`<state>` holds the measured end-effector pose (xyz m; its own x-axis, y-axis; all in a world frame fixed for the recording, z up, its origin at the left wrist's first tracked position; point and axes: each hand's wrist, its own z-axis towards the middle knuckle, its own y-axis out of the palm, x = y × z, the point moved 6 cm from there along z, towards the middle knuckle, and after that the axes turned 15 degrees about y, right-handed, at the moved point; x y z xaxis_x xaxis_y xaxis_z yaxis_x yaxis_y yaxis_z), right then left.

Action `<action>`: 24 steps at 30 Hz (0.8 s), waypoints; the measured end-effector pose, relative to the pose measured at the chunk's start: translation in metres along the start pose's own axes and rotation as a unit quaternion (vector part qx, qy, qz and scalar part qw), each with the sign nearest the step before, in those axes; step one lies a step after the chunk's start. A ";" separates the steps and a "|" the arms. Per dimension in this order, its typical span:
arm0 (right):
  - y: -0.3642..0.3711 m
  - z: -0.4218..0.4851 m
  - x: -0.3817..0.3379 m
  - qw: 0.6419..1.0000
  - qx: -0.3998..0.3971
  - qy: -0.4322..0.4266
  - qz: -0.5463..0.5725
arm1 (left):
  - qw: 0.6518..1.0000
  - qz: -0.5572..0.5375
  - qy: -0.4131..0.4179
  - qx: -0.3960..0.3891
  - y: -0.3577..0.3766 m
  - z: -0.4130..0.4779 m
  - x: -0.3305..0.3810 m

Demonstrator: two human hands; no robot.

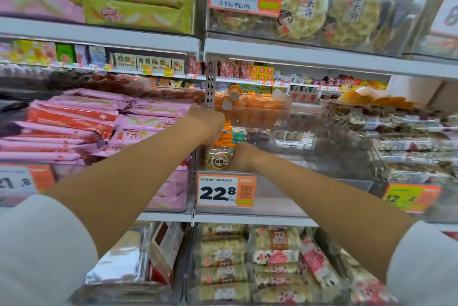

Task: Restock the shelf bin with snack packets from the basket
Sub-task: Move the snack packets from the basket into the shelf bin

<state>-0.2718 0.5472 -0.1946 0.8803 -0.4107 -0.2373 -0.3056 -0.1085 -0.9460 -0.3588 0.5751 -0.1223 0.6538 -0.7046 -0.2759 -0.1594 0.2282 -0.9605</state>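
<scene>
— Currently, what do we log?
— Item: packets (219, 157), upright at the left end of the bin (285, 198), behind the tag (226, 193). Left hand (208, 124) curled round an orange top. Right hand (244, 157) against the lower packet, fingers hidden, so we cannot tell its grip.
— Step?
— Placing, we judge. Basket not in view.
— Next?
— We'd seat them snug, let go, then fetch more.

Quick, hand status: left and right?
Left hand: grips the orange-topped packets in the shelf bin.
Right hand: grips the round-labelled packet by its side.
</scene>
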 end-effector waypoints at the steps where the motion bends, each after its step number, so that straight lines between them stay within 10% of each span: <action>1: 0.000 -0.001 0.000 1.000 -0.004 -0.007 -0.012 | 1.000 0.008 -0.007 -0.007 0.001 -0.001 0.001; 9: 0.005 -0.019 0.011 0.989 -0.136 0.030 0.041 | 0.998 0.055 -0.023 -0.007 0.004 0.000 0.007; 24: 0.000 -0.031 0.007 0.991 -0.123 0.012 0.048 | 0.999 -0.044 0.015 -0.021 0.000 -0.010 0.004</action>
<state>-0.2770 0.5166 -0.1898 0.8344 -0.4515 -0.3159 -0.4699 -0.2835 -0.8360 -0.3635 0.5655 -0.1236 0.6443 -0.7404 -0.1917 -0.1335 0.1379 -0.9814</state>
